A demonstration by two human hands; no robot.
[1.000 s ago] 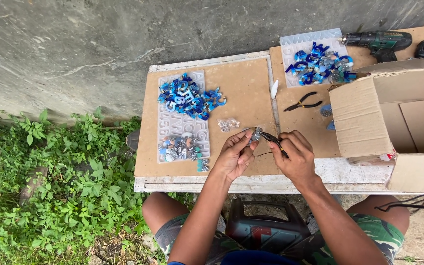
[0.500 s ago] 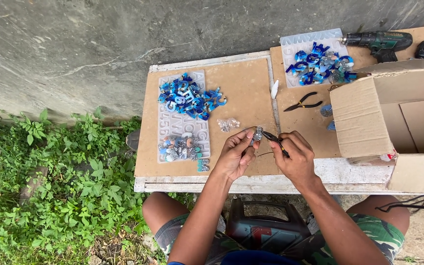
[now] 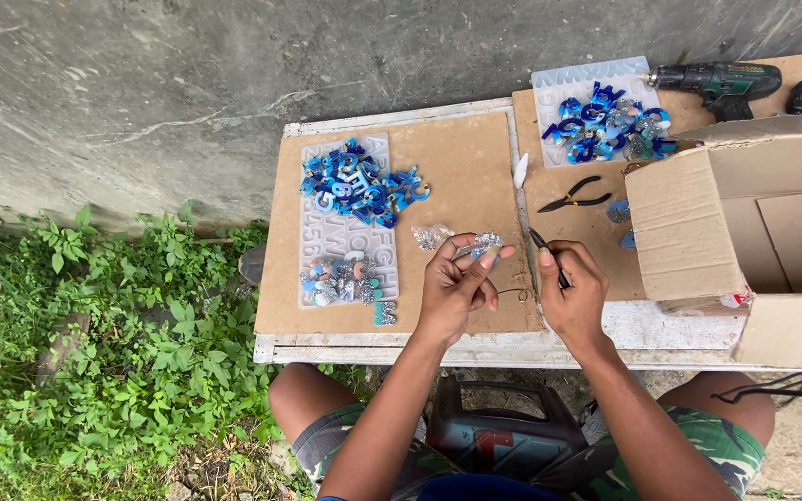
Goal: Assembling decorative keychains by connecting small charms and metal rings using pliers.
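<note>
left hand pinches glittery charm frame centre; right hand grips small pliers, tips just right of charm, angled up-left.

Bare arms; green camouflage shorts

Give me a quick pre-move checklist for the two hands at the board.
1. Left hand pinches the small glittery piece in its fingers: ok.
2. Right hand grips the dark-handled pliers: ok.
3. Pliers tip touching the piece: not ok, a gap shows.
4. Spare pliers lie apart from both hands: ok.
5. Cardboard box stands close by the right hand: cannot tell if it crowds it.
6. Small ring or wire at the piece: cannot tell, too small.
</note>
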